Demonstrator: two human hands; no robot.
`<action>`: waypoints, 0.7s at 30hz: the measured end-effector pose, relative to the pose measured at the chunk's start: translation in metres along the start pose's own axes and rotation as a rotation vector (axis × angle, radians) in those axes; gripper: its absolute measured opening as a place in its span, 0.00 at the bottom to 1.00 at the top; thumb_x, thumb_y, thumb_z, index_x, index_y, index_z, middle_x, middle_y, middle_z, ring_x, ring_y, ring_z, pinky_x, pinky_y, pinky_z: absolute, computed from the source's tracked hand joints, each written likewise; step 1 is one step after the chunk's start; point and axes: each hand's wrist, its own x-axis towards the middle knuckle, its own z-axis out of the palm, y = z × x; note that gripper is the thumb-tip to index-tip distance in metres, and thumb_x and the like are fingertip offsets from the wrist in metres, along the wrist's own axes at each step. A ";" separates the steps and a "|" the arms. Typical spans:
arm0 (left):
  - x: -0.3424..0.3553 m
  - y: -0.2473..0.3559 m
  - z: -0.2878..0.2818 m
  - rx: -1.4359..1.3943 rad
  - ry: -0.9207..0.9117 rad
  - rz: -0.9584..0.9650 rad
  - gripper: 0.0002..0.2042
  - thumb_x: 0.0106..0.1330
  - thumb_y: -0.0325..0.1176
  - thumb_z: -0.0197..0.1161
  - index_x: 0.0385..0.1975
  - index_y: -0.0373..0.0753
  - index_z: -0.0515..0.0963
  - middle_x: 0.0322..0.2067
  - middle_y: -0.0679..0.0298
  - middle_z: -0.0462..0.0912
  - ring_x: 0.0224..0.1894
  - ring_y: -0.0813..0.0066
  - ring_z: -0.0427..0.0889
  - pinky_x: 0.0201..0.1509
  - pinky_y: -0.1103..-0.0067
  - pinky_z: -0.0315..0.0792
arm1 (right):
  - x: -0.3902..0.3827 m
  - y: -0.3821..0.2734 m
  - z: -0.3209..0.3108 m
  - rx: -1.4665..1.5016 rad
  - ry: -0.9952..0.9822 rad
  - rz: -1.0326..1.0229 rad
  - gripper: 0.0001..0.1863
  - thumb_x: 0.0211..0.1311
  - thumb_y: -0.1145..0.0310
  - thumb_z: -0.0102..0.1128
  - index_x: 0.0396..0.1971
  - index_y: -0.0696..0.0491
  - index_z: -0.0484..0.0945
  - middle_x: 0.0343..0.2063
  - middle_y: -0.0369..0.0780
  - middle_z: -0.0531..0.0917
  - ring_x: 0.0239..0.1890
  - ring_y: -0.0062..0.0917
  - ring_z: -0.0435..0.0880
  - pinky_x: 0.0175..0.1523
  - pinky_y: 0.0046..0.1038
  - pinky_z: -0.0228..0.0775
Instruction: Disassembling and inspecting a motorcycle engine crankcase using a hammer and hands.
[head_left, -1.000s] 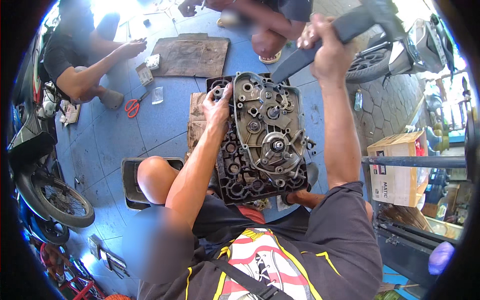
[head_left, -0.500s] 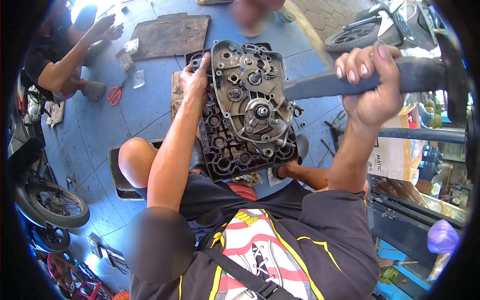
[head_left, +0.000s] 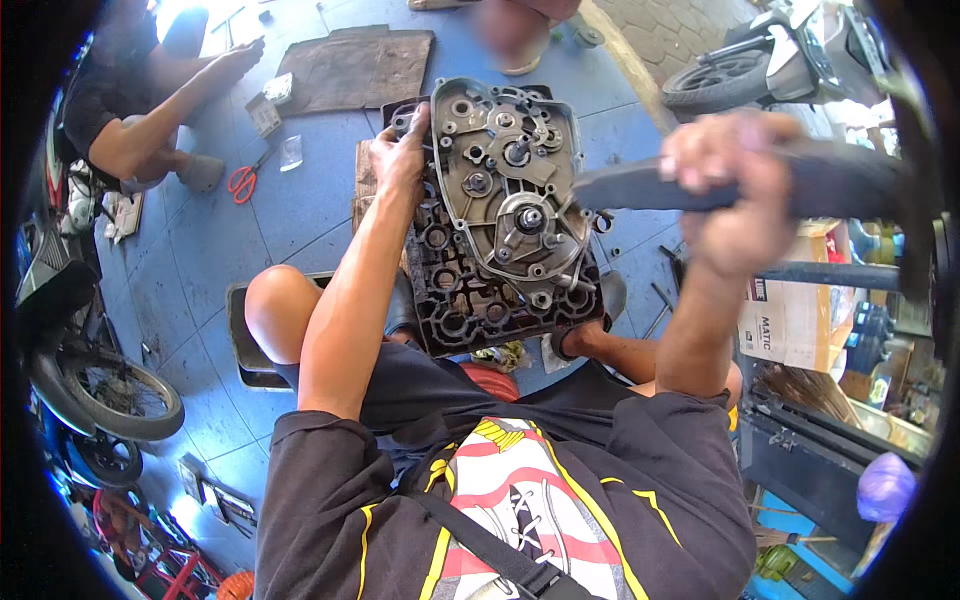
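Note:
A grey metal engine crankcase half [head_left: 470, 215] with shafts and bearings showing lies in front of me. Below it is a black, greasy cast frame with round openings [head_left: 455, 325]. My left hand [head_left: 402, 150] grips the crankcase's left edge, fingers partly hidden behind the rim. Raised on the right, my right hand [head_left: 735, 190] is wrapped round the thick dark handle of a hammer [head_left: 630, 185]. Motion blurs this hand, and the hammer's dark head is at the far right. The hammer appears apart from the crankcase, its handle end overlapping the right edge in view.
A co-worker [head_left: 150, 130] crouches at the far left near red-handled scissors [head_left: 242, 185]. A brown board [head_left: 355, 70] lies on the blue tiled floor. Motorcycles [head_left: 120, 400] stand left and far right [head_left: 740, 75]. A cardboard box [head_left: 790, 320] and shelves are at right.
My right hand and the hammer have moved slightly down and are now blurred. My left hand keeps its grip on the crankcase. The co-worker's hands have come closer together.

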 end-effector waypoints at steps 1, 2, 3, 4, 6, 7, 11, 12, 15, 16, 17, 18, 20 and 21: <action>0.002 0.001 0.000 0.028 -0.015 0.016 0.23 0.53 0.46 0.77 0.35 0.31 0.79 0.29 0.61 0.84 0.26 0.75 0.81 0.30 0.76 0.77 | 0.006 -0.015 -0.001 0.014 -0.039 0.011 0.04 0.63 0.75 0.56 0.29 0.55 0.71 0.14 0.36 0.71 0.16 0.22 0.72 0.26 0.30 0.71; 0.002 0.002 -0.001 0.055 -0.029 0.032 0.23 0.52 0.46 0.78 0.35 0.31 0.79 0.29 0.61 0.84 0.26 0.76 0.81 0.30 0.77 0.77 | 0.010 -0.024 -0.001 0.027 -0.079 0.022 0.04 0.63 0.74 0.55 0.29 0.55 0.71 0.15 0.35 0.71 0.16 0.22 0.72 0.26 0.30 0.71; 0.002 0.002 -0.001 0.010 -0.025 0.030 0.24 0.52 0.46 0.77 0.36 0.31 0.79 0.29 0.60 0.84 0.25 0.76 0.80 0.30 0.77 0.75 | 0.005 -0.009 -0.006 0.017 -0.165 -0.061 0.03 0.63 0.75 0.53 0.30 0.55 0.70 0.15 0.35 0.71 0.16 0.22 0.71 0.26 0.29 0.70; -0.003 0.003 0.002 0.009 -0.038 0.031 0.24 0.52 0.46 0.77 0.36 0.31 0.79 0.29 0.60 0.84 0.25 0.76 0.80 0.30 0.77 0.75 | -0.021 0.018 -0.020 -0.428 -0.139 -0.051 0.08 0.68 0.66 0.46 0.29 0.53 0.68 0.16 0.35 0.66 0.18 0.22 0.66 0.28 0.31 0.66; -0.006 0.010 0.005 0.101 -0.085 0.067 0.30 0.54 0.50 0.76 0.42 0.28 0.77 0.32 0.57 0.83 0.28 0.73 0.82 0.31 0.74 0.79 | -0.033 0.021 -0.015 -0.266 0.050 0.070 0.06 0.66 0.69 0.49 0.29 0.54 0.69 0.16 0.36 0.66 0.17 0.22 0.66 0.27 0.31 0.66; 0.003 -0.001 -0.002 0.181 -0.010 0.083 0.28 0.54 0.51 0.75 0.40 0.29 0.78 0.32 0.58 0.83 0.28 0.74 0.82 0.31 0.74 0.79 | -0.033 0.021 -0.013 -0.256 0.043 0.064 0.06 0.66 0.69 0.49 0.29 0.54 0.69 0.16 0.36 0.66 0.17 0.22 0.66 0.27 0.31 0.66; 0.024 -0.016 -0.010 0.241 0.024 0.114 0.25 0.55 0.50 0.74 0.37 0.31 0.78 0.30 0.60 0.84 0.26 0.75 0.81 0.30 0.75 0.78 | 0.015 0.021 -0.005 -0.146 0.045 0.007 0.09 0.63 0.69 0.54 0.25 0.52 0.67 0.16 0.35 0.66 0.17 0.22 0.67 0.27 0.30 0.65; 0.023 -0.018 -0.009 0.238 0.022 0.115 0.25 0.55 0.50 0.74 0.37 0.31 0.78 0.30 0.60 0.84 0.26 0.75 0.81 0.30 0.75 0.78 | 0.033 0.019 0.002 -0.120 0.074 -0.032 0.10 0.63 0.69 0.55 0.23 0.52 0.67 0.16 0.35 0.66 0.17 0.22 0.67 0.27 0.31 0.65; 0.021 -0.017 -0.005 0.188 0.027 0.031 0.34 0.49 0.50 0.79 0.45 0.26 0.75 0.36 0.55 0.84 0.35 0.72 0.82 0.39 0.76 0.77 | 0.085 0.024 0.025 -0.060 0.089 -0.031 0.13 0.61 0.67 0.58 0.20 0.52 0.67 0.16 0.34 0.67 0.19 0.23 0.69 0.30 0.31 0.65; 0.017 -0.017 -0.005 0.185 0.033 0.031 0.34 0.49 0.50 0.79 0.45 0.26 0.75 0.36 0.55 0.84 0.35 0.72 0.82 0.39 0.76 0.77 | 0.095 0.030 0.034 -0.029 0.071 -0.021 0.13 0.61 0.67 0.58 0.19 0.52 0.67 0.16 0.34 0.67 0.19 0.24 0.69 0.32 0.32 0.65; 0.008 -0.012 -0.001 0.138 0.055 0.049 0.34 0.49 0.50 0.79 0.45 0.27 0.75 0.36 0.55 0.84 0.34 0.71 0.82 0.39 0.75 0.78 | 0.101 0.035 0.042 -0.068 0.133 -0.037 0.11 0.60 0.68 0.59 0.21 0.53 0.69 0.17 0.34 0.68 0.20 0.24 0.70 0.32 0.32 0.66; 0.001 -0.007 0.003 0.092 0.076 0.065 0.34 0.49 0.50 0.79 0.45 0.27 0.75 0.36 0.54 0.84 0.34 0.71 0.82 0.39 0.75 0.78 | 0.109 0.053 0.029 0.055 0.071 0.005 0.10 0.60 0.70 0.59 0.21 0.55 0.71 0.16 0.35 0.71 0.18 0.23 0.71 0.31 0.31 0.68; -0.016 0.013 0.006 0.088 0.037 0.041 0.34 0.51 0.49 0.78 0.47 0.27 0.74 0.36 0.53 0.83 0.34 0.70 0.82 0.39 0.73 0.78 | 0.094 0.097 0.024 -0.316 0.060 -0.117 0.09 0.60 0.71 0.59 0.22 0.57 0.73 0.15 0.37 0.74 0.17 0.23 0.73 0.29 0.29 0.69; -0.018 0.015 0.007 0.112 -0.007 0.003 0.35 0.51 0.49 0.77 0.49 0.26 0.72 0.37 0.51 0.83 0.35 0.69 0.82 0.40 0.72 0.79 | 0.089 0.112 0.020 -0.327 0.064 -0.108 0.09 0.60 0.71 0.59 0.22 0.57 0.73 0.15 0.38 0.75 0.16 0.24 0.74 0.28 0.28 0.69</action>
